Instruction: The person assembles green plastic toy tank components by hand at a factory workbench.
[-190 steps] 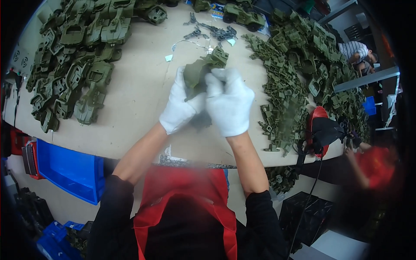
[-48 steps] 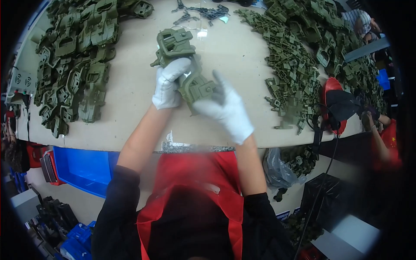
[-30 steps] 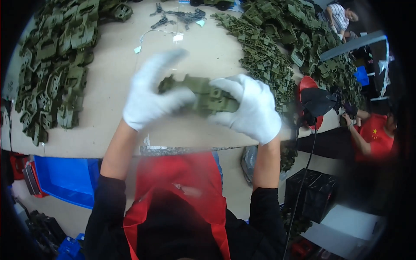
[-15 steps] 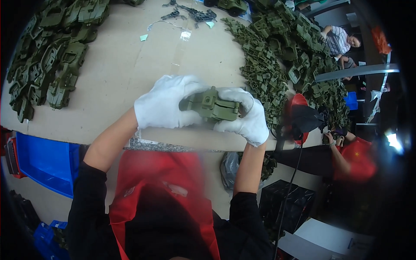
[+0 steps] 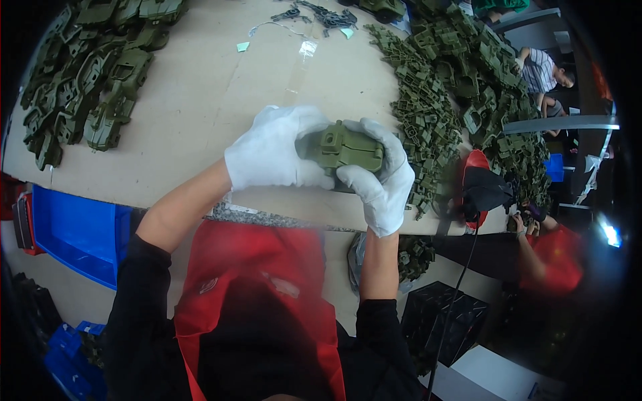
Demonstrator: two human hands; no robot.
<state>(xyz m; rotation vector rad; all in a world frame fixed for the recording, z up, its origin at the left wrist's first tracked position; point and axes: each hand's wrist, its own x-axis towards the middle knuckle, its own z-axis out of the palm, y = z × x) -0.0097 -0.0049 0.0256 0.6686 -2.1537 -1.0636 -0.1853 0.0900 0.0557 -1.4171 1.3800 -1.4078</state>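
Observation:
Between my two white-gloved hands is an olive-green plastic toy vehicle body (image 5: 351, 150), held just above the front of the table (image 5: 194, 127). My left hand (image 5: 273, 150) closes round its left end, fingers behind and thumb along the near side. Its right end sits in my right hand (image 5: 388, 187), with the thumb against the near side and the fingers curled over the far side. A raised square block with a round hole shows on the top face. The underside and the left end are hidden by the gloves.
Toy vehicle bodies (image 5: 110, 107) lie heaped at the left. Small green parts (image 5: 421, 107) and larger shells (image 5: 481, 73) pile up on the right. Dark small parts (image 5: 328, 19) lie at the back. A blue bin (image 5: 77, 234) stands below the left edge. A co-worker in red (image 5: 552, 257) is at far right.
My right hand has shifted its grip, its thumb now lower along the near side and more of the vehicle body's right end showing. The whole view has shifted slightly.

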